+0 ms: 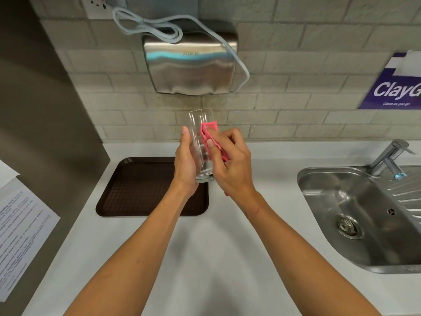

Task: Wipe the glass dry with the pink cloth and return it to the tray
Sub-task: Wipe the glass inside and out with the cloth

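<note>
A tall clear glass (200, 133) is held upright in the air above the counter, over the right edge of the brown tray (136, 188). My left hand (185, 165) grips its left side and base. My right hand (230, 160) presses a folded pink cloth (208, 135) against the glass's right side, thumb on top of the cloth. A bit of the cloth shows below my right wrist. The tray lies flat on the white counter with nothing on it.
A steel sink (355, 213) with a tap (391, 156) sits at the right. A steel hand dryer (190, 65) with a looped cable hangs on the tiled wall above. A paper notice (20, 236) is on the grey panel at left. A purple sign (396, 87) is at right.
</note>
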